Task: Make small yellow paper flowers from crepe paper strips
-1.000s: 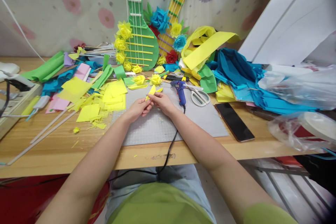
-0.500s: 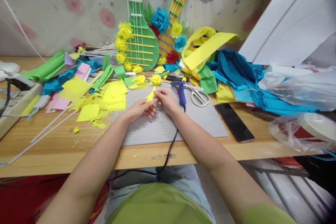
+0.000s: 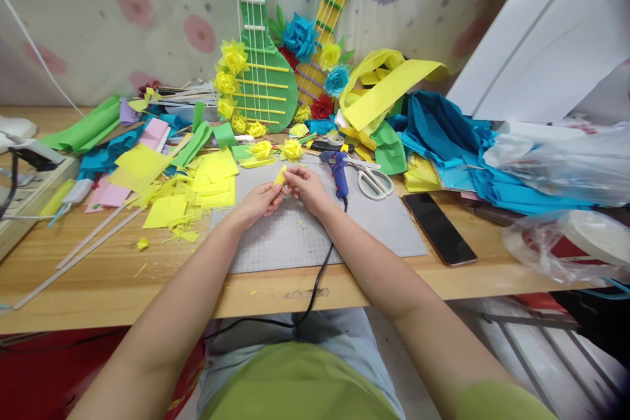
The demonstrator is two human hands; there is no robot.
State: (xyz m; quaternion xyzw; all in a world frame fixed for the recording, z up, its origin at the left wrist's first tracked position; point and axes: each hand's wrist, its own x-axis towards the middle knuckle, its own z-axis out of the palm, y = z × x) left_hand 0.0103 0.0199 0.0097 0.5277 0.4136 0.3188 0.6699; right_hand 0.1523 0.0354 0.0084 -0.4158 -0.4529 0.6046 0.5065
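A small piece of yellow crepe paper [image 3: 280, 176] is pinched between my two hands, above the grey cutting mat [image 3: 275, 243]. My left hand [image 3: 262, 202] grips it from below left with closed fingers. From the right, my right hand [image 3: 306, 188] holds its other side between thumb and fingertips. Fingers partly cover the paper. Just beyond the hands lie yellow paper flowers [image 3: 292, 149]. A blue glue gun [image 3: 338, 175] rests right of my right hand, with white-handled scissors [image 3: 375, 182] beside it.
Yellow paper squares [image 3: 215, 177] and scraps spread to the left. A phone [image 3: 440, 228] lies right of the mat, near blue crepe paper [image 3: 447, 138]. A green paper-covered instrument [image 3: 270, 88] leans at the back. The glue gun's black cord [image 3: 322, 269] crosses the mat and table edge.
The yellow paper now looks narrower and more folded between the fingers. My hands have drawn closer together, and the left fingers have curled in.
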